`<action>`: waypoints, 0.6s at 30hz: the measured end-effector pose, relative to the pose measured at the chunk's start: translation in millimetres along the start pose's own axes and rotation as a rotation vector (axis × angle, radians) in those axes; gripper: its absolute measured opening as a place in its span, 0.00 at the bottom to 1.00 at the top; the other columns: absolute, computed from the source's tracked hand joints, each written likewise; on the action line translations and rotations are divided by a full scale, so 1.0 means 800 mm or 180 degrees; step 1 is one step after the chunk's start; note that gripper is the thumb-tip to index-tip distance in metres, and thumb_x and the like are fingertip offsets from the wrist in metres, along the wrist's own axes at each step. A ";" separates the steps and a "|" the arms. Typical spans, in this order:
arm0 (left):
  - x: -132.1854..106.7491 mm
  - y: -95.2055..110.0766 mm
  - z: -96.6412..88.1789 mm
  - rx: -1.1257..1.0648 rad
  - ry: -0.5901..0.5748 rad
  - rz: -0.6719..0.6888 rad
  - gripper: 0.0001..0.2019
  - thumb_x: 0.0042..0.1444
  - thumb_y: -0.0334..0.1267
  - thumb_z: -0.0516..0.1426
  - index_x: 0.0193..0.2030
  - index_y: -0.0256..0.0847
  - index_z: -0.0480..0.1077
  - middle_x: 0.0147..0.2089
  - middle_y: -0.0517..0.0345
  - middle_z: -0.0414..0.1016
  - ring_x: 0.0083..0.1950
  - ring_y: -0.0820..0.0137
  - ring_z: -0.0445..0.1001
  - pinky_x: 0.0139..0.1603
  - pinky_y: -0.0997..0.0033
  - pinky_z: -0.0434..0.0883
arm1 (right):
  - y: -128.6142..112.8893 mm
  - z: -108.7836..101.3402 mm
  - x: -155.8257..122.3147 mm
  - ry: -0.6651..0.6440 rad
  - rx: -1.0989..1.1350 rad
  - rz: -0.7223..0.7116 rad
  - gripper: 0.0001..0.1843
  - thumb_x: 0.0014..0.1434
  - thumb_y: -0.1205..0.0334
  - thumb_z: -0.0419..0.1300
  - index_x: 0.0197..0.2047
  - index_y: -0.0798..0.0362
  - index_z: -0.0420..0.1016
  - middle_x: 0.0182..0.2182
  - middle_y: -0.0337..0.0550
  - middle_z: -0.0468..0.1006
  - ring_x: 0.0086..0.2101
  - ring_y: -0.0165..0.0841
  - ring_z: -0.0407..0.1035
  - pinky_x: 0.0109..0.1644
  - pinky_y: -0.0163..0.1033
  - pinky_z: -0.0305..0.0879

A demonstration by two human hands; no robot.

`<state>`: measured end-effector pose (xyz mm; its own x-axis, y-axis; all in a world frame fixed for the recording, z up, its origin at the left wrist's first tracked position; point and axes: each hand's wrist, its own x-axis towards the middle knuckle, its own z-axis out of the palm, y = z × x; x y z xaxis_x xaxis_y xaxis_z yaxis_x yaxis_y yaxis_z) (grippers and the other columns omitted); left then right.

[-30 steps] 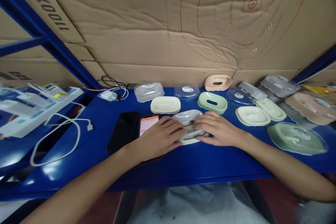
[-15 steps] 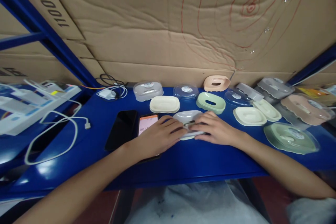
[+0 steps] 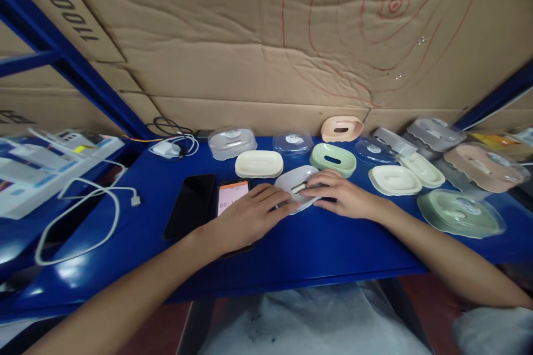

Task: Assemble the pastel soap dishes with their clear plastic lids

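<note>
A pale grey oval soap dish part [image 3: 287, 178] with a slot in its middle lies tilted between my hands, close to the blue table's surface. My left hand [image 3: 258, 212] grips its left front edge with bent fingers. My right hand [image 3: 343, 194] holds its right side, fingertips reaching over the rim beside the slot. Just behind it sits a green slotted soap dish part [image 3: 343, 162], and to the back left a cream shallow tray [image 3: 259, 164]. Under my left hand lies a phone showing a timer [image 3: 229, 194]. My fingers cover part of the grey piece.
A dark phone [image 3: 189, 205] lies left of the timer phone. Further left are a power strip [image 3: 25, 199] and white cables. A clear lid [image 3: 292, 143], a peach part [image 3: 342, 128], a cream tray [image 3: 395, 180] and a green lidded dish [image 3: 460, 213] stand around the back and right.
The grey soap dish part has turned and tilted, its right end rising towards the back. My right hand has shifted slightly right, and more of the slot shows between my hands.
</note>
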<state>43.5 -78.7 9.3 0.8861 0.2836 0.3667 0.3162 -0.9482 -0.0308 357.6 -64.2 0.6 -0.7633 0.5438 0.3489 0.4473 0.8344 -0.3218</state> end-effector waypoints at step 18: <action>0.000 -0.006 0.008 0.0181 0.0326 -0.0313 0.09 0.72 0.35 0.58 0.57 0.38 0.71 0.55 0.46 0.79 0.55 0.55 0.78 0.57 0.53 0.77 | -0.004 0.017 0.005 0.0170 -0.0493 -0.0165 0.18 0.78 0.60 0.53 0.65 0.52 0.74 0.60 0.55 0.79 0.64 0.43 0.70 0.72 0.60 0.62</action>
<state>44.3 -73.0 4.0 0.8116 0.3558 0.4633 0.4210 -0.9061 -0.0418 346.6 -66.3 -9.2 -0.7631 0.5003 0.4091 0.4777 0.8630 -0.1642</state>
